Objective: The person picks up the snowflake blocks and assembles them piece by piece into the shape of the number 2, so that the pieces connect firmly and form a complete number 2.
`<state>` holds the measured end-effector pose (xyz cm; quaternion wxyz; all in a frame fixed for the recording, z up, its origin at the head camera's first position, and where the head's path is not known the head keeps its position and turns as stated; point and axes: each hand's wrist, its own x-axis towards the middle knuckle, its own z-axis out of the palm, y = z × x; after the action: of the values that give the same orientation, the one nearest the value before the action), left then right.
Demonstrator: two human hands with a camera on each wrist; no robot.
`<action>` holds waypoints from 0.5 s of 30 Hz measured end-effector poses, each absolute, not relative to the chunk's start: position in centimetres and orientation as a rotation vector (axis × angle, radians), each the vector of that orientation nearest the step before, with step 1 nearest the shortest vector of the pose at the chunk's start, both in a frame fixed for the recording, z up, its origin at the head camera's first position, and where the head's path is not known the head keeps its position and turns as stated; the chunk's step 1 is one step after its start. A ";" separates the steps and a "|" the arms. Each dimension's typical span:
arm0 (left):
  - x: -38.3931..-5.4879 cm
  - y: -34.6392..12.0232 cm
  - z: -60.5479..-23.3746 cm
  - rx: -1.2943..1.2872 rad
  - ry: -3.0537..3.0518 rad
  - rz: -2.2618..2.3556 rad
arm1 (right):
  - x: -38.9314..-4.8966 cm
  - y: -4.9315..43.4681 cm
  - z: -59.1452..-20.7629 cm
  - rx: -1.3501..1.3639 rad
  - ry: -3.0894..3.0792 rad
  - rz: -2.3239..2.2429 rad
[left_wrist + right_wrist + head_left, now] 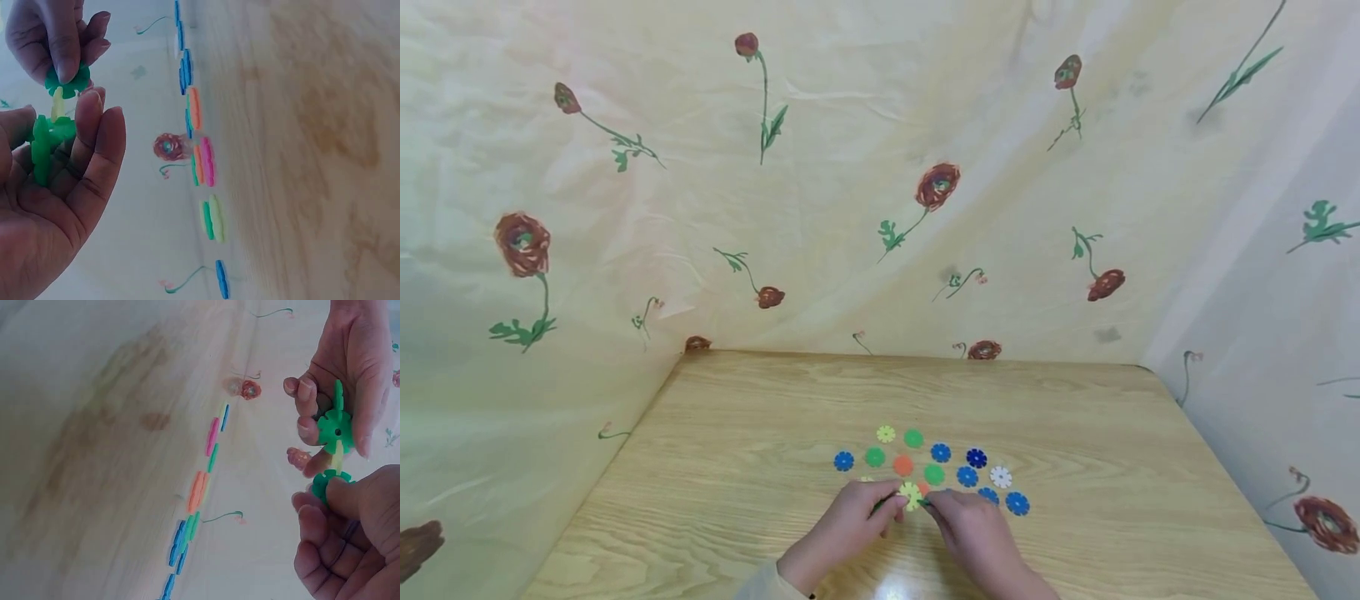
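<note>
Above the front part of the table, my left hand (848,518) holds a small chain of notched plastic snowflake discs. Two green discs (335,430) in its fingers stand crosswise to each other. A pale yellow disc (911,496) joins on edge to one of them, between the two hands. My right hand (976,533) pinches another green disc (69,81) between thumb and fingers, its notched rim right at the yellow disc's far edge. In the left wrist view the chain lies along my left fingers, the palm turned up.
Loose discs lie spread on the wooden table (737,467) just beyond my hands: blue (844,461), green (913,438), orange (903,465), dark blue (977,458) and white (1001,477). A pink disc (207,161) shows in the wrist views. Flower-patterned cloth (850,208) surrounds the table's back and sides.
</note>
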<state>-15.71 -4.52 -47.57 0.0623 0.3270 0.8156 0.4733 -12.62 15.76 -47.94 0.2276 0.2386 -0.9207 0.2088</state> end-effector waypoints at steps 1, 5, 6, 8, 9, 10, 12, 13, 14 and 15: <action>-15.6 -4.4 -47.6 1.004 2.486 1.411 | -12.6 15.7 -47.9 0.654 -2.539 0.565; -15.5 -4.0 -47.8 1.012 2.541 1.360 | -12.3 15.3 -47.6 0.631 -2.571 0.545; -15.4 -3.9 -47.8 0.996 2.548 1.351 | -12.2 15.2 -47.6 0.626 -2.585 0.545; -15.4 -3.8 -47.8 0.983 2.569 1.323 | -12.1 15.1 -47.4 0.620 -2.620 0.554; -15.4 -3.8 -47.7 0.972 2.577 1.311 | -12.1 15.0 -47.4 0.619 -2.636 0.555; -15.4 -3.8 -47.7 0.952 2.582 1.301 | -12.1 14.9 -47.4 0.623 -2.649 0.561; -15.5 -3.9 -47.6 0.896 2.583 1.294 | -12.1 14.8 -47.4 0.636 -2.671 0.560; -15.5 -4.0 -47.6 0.855 2.575 1.304 | -12.1 14.7 -47.5 0.644 -2.679 0.559; -15.5 -4.1 -47.5 0.810 2.561 1.323 | -12.0 14.7 -47.5 0.659 -2.682 0.557; -15.6 -4.1 -47.5 0.766 2.536 1.349 | -12.0 14.6 -47.5 0.667 -2.687 0.557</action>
<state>-15.58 -4.13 -47.54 0.0841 0.2566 0.8500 0.4523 -12.02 14.59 -47.55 0.1579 0.2333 -0.9395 0.1948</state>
